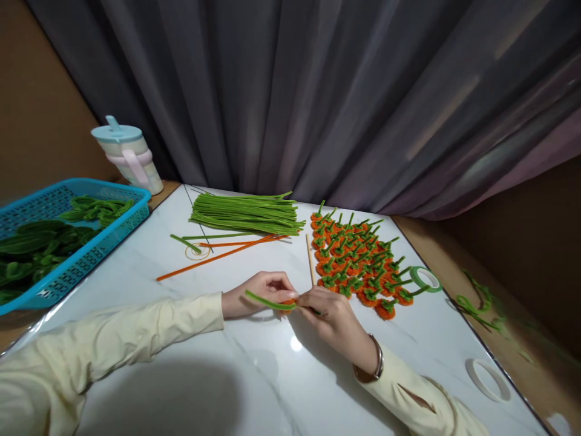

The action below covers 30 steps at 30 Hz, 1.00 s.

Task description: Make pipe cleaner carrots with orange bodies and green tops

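Observation:
My left hand (265, 292) pinches a small orange pipe-cleaner ball (287, 303) between thumb and fingertips, above the marble-patterned board. A green pipe cleaner (267, 301) lies across that ball, its free end pointing left. Closed at the ball's right side, my right hand (333, 312) grips the green pipe cleaner, and its fingers hide the part they hold. Just beyond the right hand stand rows of orange pipe-cleaner balls (385, 310) with green tops and stems. A thin wooden stick (310, 259) lies between them and the left hand.
A bundle of green pipe cleaners (245, 213) lies at the back, with loose orange pipe cleaners (204, 264) before it. At left are a blue basket (86, 242) of green leaf shapes and a lidded cup (129, 154). Green tape (426, 279) and a white ring (488, 380) lie right.

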### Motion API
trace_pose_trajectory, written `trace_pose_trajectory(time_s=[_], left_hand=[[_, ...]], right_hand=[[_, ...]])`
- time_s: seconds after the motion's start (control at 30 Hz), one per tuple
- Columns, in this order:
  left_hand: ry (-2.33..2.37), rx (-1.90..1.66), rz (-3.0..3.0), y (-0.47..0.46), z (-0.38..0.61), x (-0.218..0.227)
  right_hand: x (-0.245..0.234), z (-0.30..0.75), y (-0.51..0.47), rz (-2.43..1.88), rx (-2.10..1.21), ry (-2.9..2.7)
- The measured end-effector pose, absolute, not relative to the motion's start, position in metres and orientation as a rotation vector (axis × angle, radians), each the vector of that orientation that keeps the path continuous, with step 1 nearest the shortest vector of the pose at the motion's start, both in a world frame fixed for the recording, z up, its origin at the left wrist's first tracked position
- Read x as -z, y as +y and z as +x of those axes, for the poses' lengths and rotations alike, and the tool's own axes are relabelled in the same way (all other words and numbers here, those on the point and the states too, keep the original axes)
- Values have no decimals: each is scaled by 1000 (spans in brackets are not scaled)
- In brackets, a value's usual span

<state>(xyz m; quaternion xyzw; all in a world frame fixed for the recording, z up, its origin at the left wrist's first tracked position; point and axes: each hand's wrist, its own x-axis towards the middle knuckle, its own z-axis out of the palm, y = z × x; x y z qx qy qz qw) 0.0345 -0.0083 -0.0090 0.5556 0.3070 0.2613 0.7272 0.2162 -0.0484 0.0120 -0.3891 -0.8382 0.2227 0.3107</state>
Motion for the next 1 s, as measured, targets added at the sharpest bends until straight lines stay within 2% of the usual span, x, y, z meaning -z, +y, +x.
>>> trace_pose_trajectory(time_s=[0.2, 0.37, 0.5, 0.77, 0.9, 1.0], left_hand=[[693, -588, 1405, -10, 30, 3], [658, -603, 1513, -10, 30, 2], [645, -643, 1632, -13, 28, 0], [699, -672, 1452, -12, 31, 1], [717, -672, 1119, -5, 33, 3], [702, -673, 956, -3, 32, 4]], right_hand=[[-18, 211, -49, -1414, -1296, -1712], [-19, 210, -46, -1377, -1761, -1227], [-22, 211, -43, -1376, -1977, -979], [-15, 214, -39, -1197, -1975, -990], [-8, 212, -37, -1100, -1721, -1008], [-1, 211, -39, -1189, -1469, -1152]])
